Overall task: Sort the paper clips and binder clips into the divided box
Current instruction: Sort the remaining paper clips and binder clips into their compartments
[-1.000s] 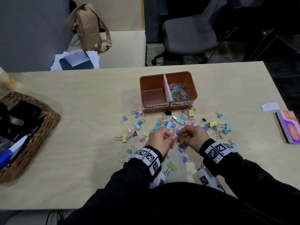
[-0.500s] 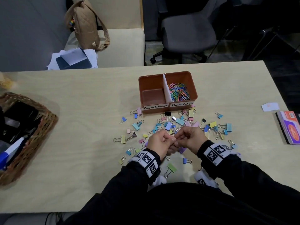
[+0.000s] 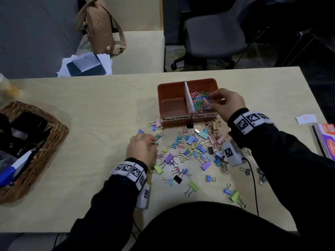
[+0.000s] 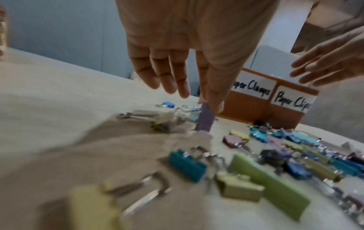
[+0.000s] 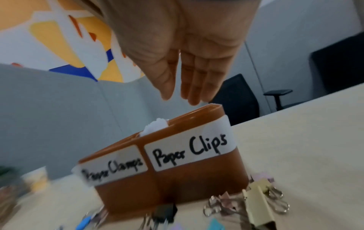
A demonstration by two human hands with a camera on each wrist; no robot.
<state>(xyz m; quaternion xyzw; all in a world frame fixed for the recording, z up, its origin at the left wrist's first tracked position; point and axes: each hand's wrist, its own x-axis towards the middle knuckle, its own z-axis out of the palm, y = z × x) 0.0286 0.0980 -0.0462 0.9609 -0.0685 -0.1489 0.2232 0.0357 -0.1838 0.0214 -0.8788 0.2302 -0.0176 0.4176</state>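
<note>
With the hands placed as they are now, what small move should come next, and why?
Probably the left hand should pinch one coloured metal binder clip from the scatter on the wooden table. The "Paper Clamps" compartment of the brown divided box holds nothing; the open right hand hovers over the paper clips.

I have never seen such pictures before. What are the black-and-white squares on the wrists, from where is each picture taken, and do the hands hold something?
No machine here: a person sorts clips by hand. The squares are marker bands on the wrists. One camera sits on the head and looks down; one on each wrist looks along the fingers. On the table lie many coloured binder clips before a brown divided box; paper clips fill its right compartment. The right hand hovers open over that compartment. The left hand reaches among the binder clips; whether it holds one is unclear.
</note>
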